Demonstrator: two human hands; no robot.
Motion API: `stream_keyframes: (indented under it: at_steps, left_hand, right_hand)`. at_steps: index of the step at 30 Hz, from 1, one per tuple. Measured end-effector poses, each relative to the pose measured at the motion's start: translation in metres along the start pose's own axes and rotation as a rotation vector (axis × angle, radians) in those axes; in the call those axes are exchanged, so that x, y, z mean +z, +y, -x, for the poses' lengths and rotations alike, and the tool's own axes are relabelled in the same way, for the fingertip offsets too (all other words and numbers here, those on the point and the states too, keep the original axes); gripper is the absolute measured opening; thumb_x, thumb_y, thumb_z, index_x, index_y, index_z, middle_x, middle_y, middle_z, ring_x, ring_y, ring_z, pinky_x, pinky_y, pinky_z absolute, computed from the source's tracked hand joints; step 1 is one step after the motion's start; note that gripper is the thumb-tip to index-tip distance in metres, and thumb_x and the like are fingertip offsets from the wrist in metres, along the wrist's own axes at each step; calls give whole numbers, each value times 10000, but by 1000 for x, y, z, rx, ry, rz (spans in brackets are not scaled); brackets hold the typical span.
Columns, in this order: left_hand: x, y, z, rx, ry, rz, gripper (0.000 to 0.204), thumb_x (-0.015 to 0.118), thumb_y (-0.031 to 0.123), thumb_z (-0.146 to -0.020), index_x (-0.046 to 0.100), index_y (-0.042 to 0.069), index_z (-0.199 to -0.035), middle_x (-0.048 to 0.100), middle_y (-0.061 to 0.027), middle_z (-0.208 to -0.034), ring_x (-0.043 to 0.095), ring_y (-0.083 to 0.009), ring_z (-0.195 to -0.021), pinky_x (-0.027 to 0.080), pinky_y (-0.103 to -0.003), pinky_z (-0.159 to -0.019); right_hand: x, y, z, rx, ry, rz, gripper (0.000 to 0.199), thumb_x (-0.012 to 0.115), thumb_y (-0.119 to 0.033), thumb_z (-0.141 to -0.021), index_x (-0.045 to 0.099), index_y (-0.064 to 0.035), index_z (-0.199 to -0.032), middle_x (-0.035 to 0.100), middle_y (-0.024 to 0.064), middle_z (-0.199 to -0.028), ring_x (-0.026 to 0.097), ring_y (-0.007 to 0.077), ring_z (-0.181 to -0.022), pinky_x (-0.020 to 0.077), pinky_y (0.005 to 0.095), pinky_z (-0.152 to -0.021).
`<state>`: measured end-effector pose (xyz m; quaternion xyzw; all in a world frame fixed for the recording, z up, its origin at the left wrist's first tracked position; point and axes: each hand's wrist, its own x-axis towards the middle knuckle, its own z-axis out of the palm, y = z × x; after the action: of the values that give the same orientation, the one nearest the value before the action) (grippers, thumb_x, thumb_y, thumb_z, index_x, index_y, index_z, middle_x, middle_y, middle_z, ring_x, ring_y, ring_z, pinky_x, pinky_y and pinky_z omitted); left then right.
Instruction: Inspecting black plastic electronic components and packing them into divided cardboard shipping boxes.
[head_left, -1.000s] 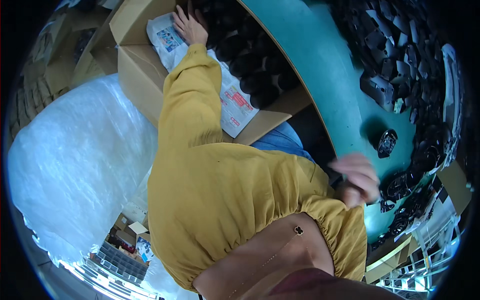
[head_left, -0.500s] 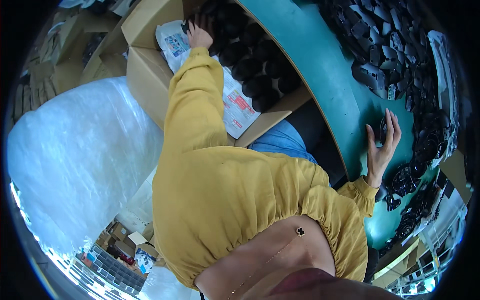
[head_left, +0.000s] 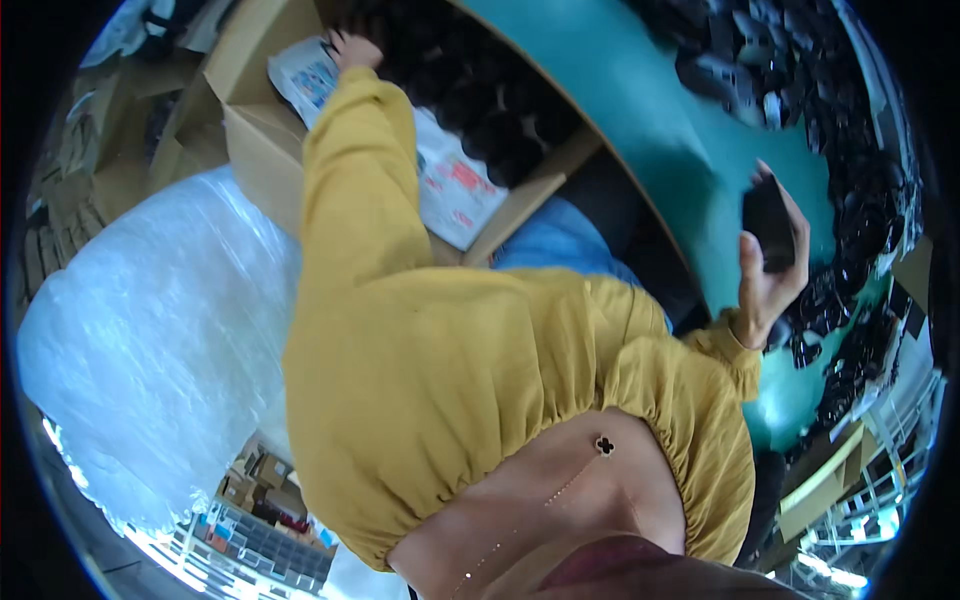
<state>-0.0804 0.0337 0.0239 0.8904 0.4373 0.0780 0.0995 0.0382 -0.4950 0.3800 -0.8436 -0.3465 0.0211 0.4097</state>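
Observation:
My right hand [head_left: 770, 268] is raised over the green tabletop [head_left: 610, 100], its thumb and fingers around a dark, smooth, cup-like plastic part [head_left: 768, 222]. My left hand [head_left: 356, 50] reaches into the far left corner of an open cardboard box [head_left: 262, 150]. Its fingers bend against dark parts there; blur and shadow hide what they grip. Rows of rounded black parts [head_left: 470, 105] fill the box's right side. A white printed plastic bag [head_left: 455, 190] lies along their near left, and my left forearm crosses over it.
Glossy black plastic pieces [head_left: 740, 80] crowd the tabletop's far right edge, and more [head_left: 825, 300] lie beyond my right hand. A large bundle of clear plastic wrap [head_left: 150, 330] bulges at my left. Other cardboard boxes [head_left: 130, 120] stand at the far left.
My right hand has lifted and turned with the dark part, which now shows its broad side. My left hand has shifted farther into the box's corner. The whole view has tilted slightly.

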Motion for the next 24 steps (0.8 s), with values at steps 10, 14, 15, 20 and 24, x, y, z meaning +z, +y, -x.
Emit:
stream_keyframes:
  at_steps: [10,14,15,20,24]
  left_hand:
    - [-218,84,188,-259,-818,1086,584,525,514,-934,514,103,-1348,633,-81,-1170,627,-211,-1029,498,-384,-847]
    - [-162,54,244,-316,-981,554,621,522,521,-927,491,63,-1344,603,-137,-1235,627,-271,-1057,504,-399,-858]
    - [-146,52,251,-114,-913,362,588,547,469,-918,504,56,-1334,610,-163,-1222,632,-302,-1043,504,-402,-857]
    - [-92,89,274,368,-901,-111,582,666,389,-826,550,28,-1268,615,-241,-1165,615,-365,-1054,486,-418,-884]
    - [-81,93,268,392,-1206,-160,710,742,434,-746,528,5,-1269,600,-245,-1187,608,-364,-1080,491,-416,-901]
  right_hand:
    - [261,-31,-30,-151,-1323,-84,682,764,-528,-720,550,14,-1073,680,174,-960,655,339,-853,509,400,-762]
    - [316,5,5,-154,-1658,182,632,757,-499,-728,581,4,-1067,677,156,-953,650,336,-913,508,423,-781]
    - [316,4,8,-166,-1663,178,632,757,-499,-728,581,4,-1067,677,156,-953,650,336,-913,508,423,-781]
    - [241,-1,-5,-402,-668,113,456,700,-315,-812,590,-52,-1168,662,129,-1004,647,290,-901,525,396,-781]
    - [153,-25,1,-208,-419,-220,316,672,-260,-862,631,-71,-1112,668,113,-987,637,286,-946,505,368,-801]
